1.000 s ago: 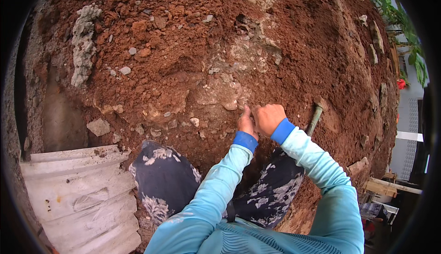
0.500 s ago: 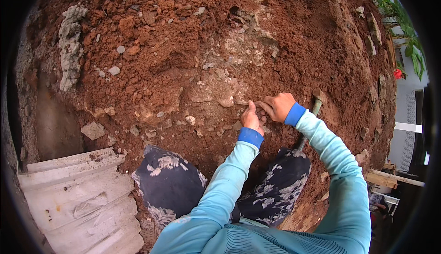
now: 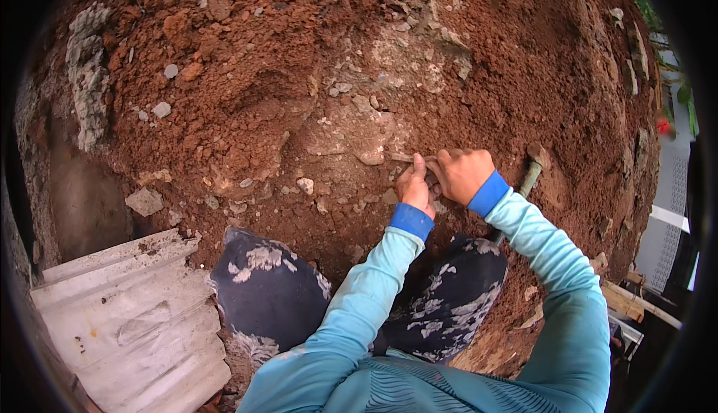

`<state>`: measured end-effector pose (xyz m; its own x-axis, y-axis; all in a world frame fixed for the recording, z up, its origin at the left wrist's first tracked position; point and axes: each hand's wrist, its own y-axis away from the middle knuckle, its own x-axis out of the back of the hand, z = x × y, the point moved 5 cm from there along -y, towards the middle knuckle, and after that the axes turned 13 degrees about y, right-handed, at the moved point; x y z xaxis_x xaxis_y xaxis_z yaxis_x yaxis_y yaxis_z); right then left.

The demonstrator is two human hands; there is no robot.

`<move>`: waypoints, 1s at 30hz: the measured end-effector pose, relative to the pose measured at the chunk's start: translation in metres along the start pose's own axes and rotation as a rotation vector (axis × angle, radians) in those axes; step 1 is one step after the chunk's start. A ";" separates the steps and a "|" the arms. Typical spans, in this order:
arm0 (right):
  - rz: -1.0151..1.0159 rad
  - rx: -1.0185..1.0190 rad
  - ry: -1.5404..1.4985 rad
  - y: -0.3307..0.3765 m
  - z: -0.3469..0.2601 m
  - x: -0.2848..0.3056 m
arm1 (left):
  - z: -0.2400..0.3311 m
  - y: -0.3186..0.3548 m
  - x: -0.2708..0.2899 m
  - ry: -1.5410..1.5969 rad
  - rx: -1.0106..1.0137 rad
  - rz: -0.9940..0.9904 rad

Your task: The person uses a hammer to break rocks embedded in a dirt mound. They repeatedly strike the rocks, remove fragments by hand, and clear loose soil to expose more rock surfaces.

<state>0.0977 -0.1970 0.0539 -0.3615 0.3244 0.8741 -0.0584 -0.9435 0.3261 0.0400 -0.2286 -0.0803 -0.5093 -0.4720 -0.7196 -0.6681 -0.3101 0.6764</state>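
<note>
In front of my knees my two hands meet low over the reddish soil. My left hand (image 3: 416,186) is closed, thumb pointing up and fingers curled inward. Against it my right hand (image 3: 462,176) is closed too, its fingertips pressed to the left ones. What they pinch, if anything, is hidden between the fingers. A thin pale strip (image 3: 402,156) shows beside the fingertips; I cannot tell whether it is held or lies on the ground. Just right of my right hand, a greenish rod (image 3: 530,180) with a brown, soil-covered end passes behind my right forearm.
Crumbly red soil (image 3: 224,129) with scattered stones rises ahead. A rough grey lump of concrete (image 3: 88,76) stands at the far left. Corrugated pale sheeting (image 3: 134,323) lies by my left knee. Wooden pieces (image 3: 624,302) and green leaves (image 3: 684,95) sit at the right edge.
My hands stay together, the left thumb now reaching higher and the right hand shifted slightly right. The thin pale strip shows more plainly. The view has shifted slightly.
</note>
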 end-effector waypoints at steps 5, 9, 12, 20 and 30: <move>-0.038 0.032 0.002 0.002 -0.005 0.010 | 0.009 0.000 -0.006 -0.054 0.012 0.022; -0.103 -0.166 0.002 0.000 -0.001 0.003 | 0.012 0.004 -0.014 -0.045 -0.010 0.094; 0.114 -0.016 -0.119 0.025 0.026 -0.030 | -0.005 -0.008 -0.009 -0.149 0.015 0.112; 0.030 -0.142 -0.104 0.006 0.011 -0.013 | 0.017 0.004 -0.014 -0.341 0.012 0.181; -0.203 -0.265 -0.069 0.008 0.009 0.013 | 0.012 -0.001 -0.009 -0.393 -0.038 0.185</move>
<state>0.1007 -0.1997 0.0708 -0.2544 0.5029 0.8260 -0.3658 -0.8407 0.3992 0.0391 -0.2140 -0.0763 -0.7914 -0.1747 -0.5858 -0.5293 -0.2836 0.7996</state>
